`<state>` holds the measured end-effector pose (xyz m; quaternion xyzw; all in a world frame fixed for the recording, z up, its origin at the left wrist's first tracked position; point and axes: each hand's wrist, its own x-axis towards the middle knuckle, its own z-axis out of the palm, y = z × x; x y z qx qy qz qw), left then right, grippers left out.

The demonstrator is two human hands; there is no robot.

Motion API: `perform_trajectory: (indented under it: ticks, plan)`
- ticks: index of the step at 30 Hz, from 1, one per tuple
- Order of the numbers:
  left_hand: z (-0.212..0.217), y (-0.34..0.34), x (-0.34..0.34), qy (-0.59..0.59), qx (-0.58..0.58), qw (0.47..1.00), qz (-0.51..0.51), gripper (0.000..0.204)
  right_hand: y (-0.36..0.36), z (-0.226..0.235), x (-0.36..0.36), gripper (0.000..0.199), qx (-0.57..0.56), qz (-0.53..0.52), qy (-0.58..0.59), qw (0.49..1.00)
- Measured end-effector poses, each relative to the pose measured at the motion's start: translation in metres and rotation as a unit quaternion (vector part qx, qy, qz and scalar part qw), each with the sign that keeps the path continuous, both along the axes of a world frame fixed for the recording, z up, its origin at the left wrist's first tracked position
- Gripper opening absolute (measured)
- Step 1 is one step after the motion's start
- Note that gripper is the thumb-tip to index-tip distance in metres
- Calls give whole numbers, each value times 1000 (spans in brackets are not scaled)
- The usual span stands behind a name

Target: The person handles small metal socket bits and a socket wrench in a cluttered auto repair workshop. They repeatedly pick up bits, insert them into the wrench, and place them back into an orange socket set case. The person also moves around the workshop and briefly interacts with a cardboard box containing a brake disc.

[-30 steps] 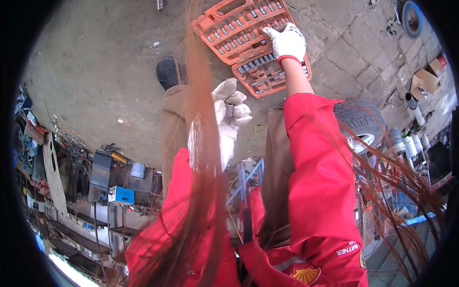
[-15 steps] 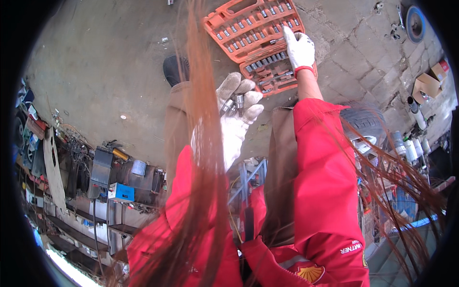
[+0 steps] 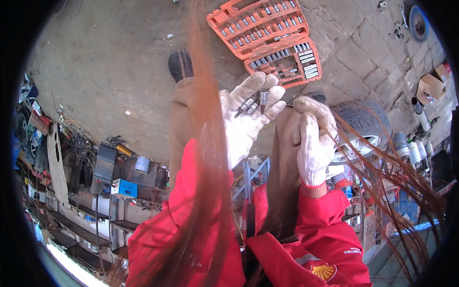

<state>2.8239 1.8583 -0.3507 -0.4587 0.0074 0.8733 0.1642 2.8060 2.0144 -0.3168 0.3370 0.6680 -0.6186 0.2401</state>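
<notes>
White knit gloves (image 3: 234, 148) on both your hands, soft weave, grubby toward the fingertips. Your left hand (image 3: 244, 126) lies palm up, fingers loosely bent, cradling a few steel bits (image 3: 263, 99) (three by count; overlap may hide another). Stubby forms: bright round bases, darker narrow tips. Your right hand (image 3: 314, 141) sits beside it, fingers curled inward; whether anything is tucked in that curl, cannot tell.

Progress, as judged: a small batch is out and gathered in your left palm, so sorting looks partly done. Left over: the held pieces lie loose, neither seated in the case nor joined to any handle in view. Which recesses they came from is too small to tell.

Case (image 3: 217, 20): open on the floor, just past your left fingertips in view. Orange moulded shell, dull sheen, rounded corners. Slanting rows of small silver pieces fill much of the lid; the nearer half has a row of dark, stout sockets (image 3: 269, 58) and a block of slim bright ones at its right end.

Farther out: your red sleeves (image 3: 315, 210), smooth and creased; brown trousers (image 3: 283, 201), matte. Tyre (image 3: 366, 115) to your right, blocky black tread. Floor (image 3: 105, 86) of grey, dusty concrete, cracked at right. Beyond, a brown carton (image 3: 429, 88), flaps up.
</notes>
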Motion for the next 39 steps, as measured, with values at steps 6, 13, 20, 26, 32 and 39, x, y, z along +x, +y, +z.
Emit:
perform_trajectory:
  ticks: [6, 13, 20, 26, 32, 39]
  plan:
    - [4, 5, -2, 38, 13, 999, -29, 78, -4, 7, 31, 24, 57, 34, -2, 998]
    - [5, 12, -3, 65, -25, 994, -81, 88, -5, 10, 17, 38, 4, 98, 21, 995]
    - [9, 17, -4, 36, 48, 998, -15, 88, -16, 11, 15, 51, -43, -21, -54, 997]
    - [9, 19, -4, 77, -31, 988, -127, 89, -12, 16, 19, 60, -56, -58, -77, 994]
    - [11, 22, -5, 70, -16, 989, -131, 93, -6, 7, 27, 57, 49, 112, 9, 992]
    - [10, 23, -9, 72, -61, 983, -156, 95, 2, 1, 20, 59, 151, 146, 79, 975]
